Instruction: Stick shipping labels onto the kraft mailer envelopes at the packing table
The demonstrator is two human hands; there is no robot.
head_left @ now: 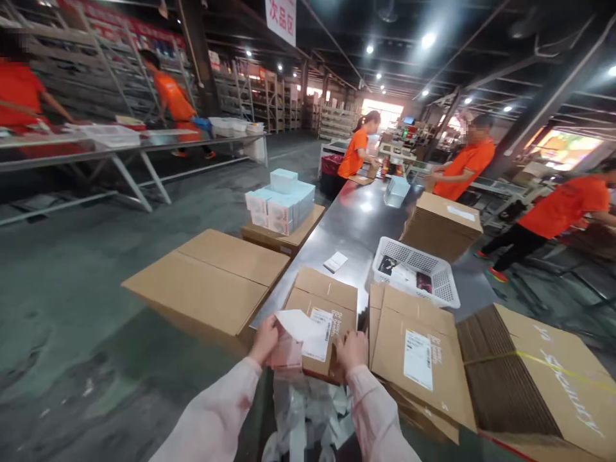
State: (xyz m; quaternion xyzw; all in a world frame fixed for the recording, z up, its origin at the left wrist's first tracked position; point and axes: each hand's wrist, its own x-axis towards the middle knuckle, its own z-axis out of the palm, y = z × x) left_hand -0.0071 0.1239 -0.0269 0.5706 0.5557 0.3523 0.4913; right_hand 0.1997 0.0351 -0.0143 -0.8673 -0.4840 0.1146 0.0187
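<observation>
My left hand [265, 339] pinches a white paper sheet [292, 323] over the left side of a flattened cardboard box [327, 287]; the paper's lower part looks pinkish. A white printed label [318, 333] is on that box, partly covered by the paper. My right hand [353, 350] is closed at the box's right edge, with curled fingers partly hiding it. To the right lies a stack of flattened boxes, its top box [440, 359] bearing another label [418, 358].
Beyond the boxes, the metal table [315, 240] holds a small white card stack [335, 261] and a white basket [447, 282] with packets. Large cartons [212, 269] stand left. Strapped cardboard [563, 372] lies right. Several people in orange shirts work around.
</observation>
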